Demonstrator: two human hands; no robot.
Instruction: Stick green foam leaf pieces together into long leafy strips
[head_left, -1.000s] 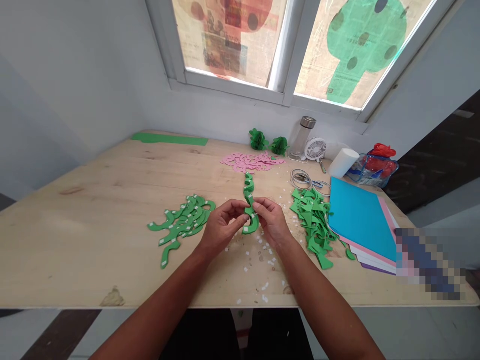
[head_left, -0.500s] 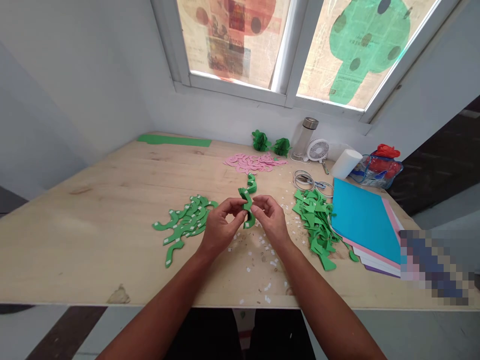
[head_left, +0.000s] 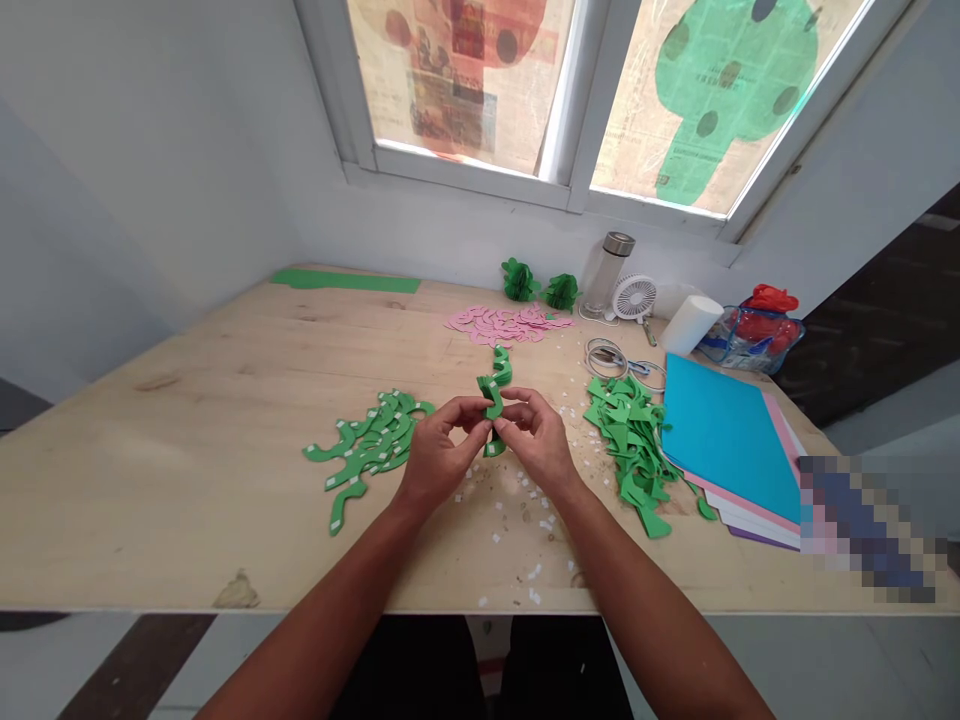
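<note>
Between my two hands is a stack of wavy green paper cutouts [head_left: 493,384] with small white squares on it. My left hand [head_left: 444,450] pinches it from the left, thumb and forefinger closed on its middle. From the other side my right hand [head_left: 538,436] grips the same stack with thumb and fingertips, which partly cover it. Just beyond the held stack, another curved green piece [head_left: 502,364] shows. To the left of my left hand lies a spread pile of curved green cutouts [head_left: 382,435] with white squares at their ends.
Green paper scraps [head_left: 634,440] lie right of my hands, beside blue sheets [head_left: 727,430]. Pink cutouts [head_left: 506,325], green paper ornaments [head_left: 519,280], tape rolls [head_left: 606,358], a bottle [head_left: 606,275], a small fan [head_left: 634,297] and a white roll [head_left: 691,324] stand farther back.
My right fingers have moved slightly left, closing in on the green stack and touching its middle. My left hand keeps its hold.
</note>
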